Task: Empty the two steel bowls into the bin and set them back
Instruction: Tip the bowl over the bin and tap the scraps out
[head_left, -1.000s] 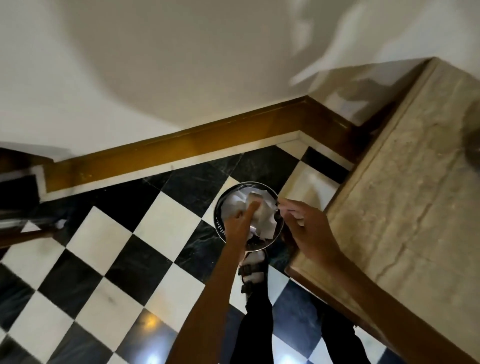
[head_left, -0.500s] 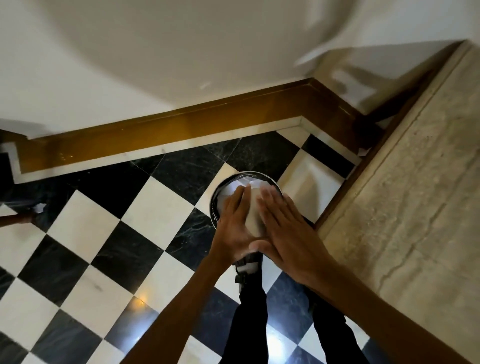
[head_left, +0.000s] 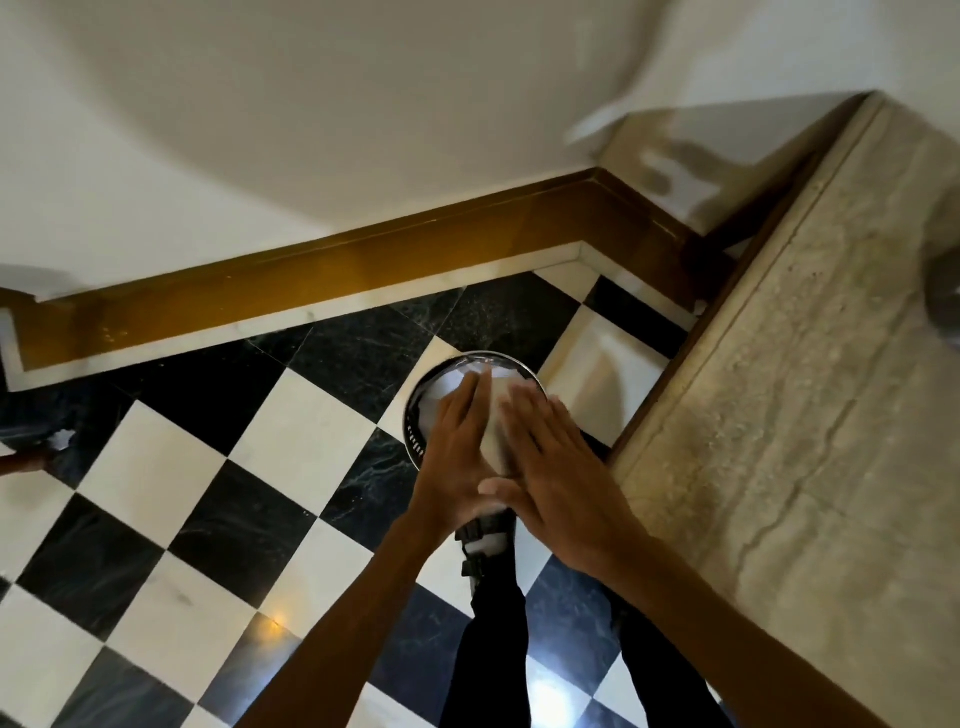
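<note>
A round black bin (head_left: 414, 415) with a shiny rim stands on the checkered floor beside the stone counter. White crumpled paper (head_left: 441, 397) fills its inside. My left hand (head_left: 457, 457) and my right hand (head_left: 553, 467) hover flat over the bin's opening, fingers stretched out, the thumbs touching, nothing held in either. They cover much of the bin's contents. A grey metal curve, apparently a steel bowl (head_left: 946, 301), shows at the right edge on the counter, mostly cut off by the frame.
The beige stone counter (head_left: 805, 441) runs along the right, its corner close to the bin. A brown skirting board (head_left: 311, 270) lines the white wall behind. My sandalled foot (head_left: 485, 545) stands just below the bin. A dark shape (head_left: 36, 447) lies at the far left.
A second ago my left hand pressed paper into the bin and my right hand was curled beside it. Both hands now lie flat side by side over the bin.
</note>
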